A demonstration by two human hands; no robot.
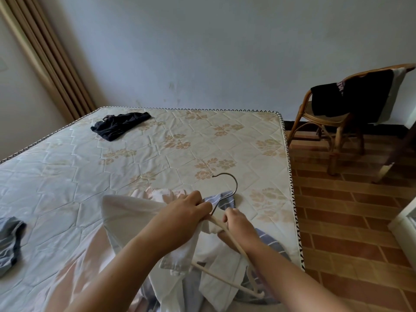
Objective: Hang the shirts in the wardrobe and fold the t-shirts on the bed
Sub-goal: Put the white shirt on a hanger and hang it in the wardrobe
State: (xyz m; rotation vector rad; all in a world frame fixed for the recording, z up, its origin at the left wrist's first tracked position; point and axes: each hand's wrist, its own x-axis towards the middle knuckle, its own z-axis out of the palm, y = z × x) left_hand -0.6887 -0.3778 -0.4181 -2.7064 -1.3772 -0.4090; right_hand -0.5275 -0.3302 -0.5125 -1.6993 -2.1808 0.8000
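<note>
A white shirt (126, 219) lies at the near edge of the bed (157, 154). My left hand (184, 212) grips its collar fabric close to the neck of a cream hanger (225, 279) with a metal hook (231, 181). My right hand (238, 224) holds the hanger's right arm just below the hook. A blue striped shirt (267, 240) lies under the white one. A dark garment (119, 124) sits at the bed's far left. A grey-blue garment (10, 239) lies at the left edge.
A rattan chair (337, 124) with dark and light clothes draped on it stands on the tiled floor (351, 221) right of the bed. A beige curtain (45, 52) hangs at the far left. A white edge (405, 224) shows at the right.
</note>
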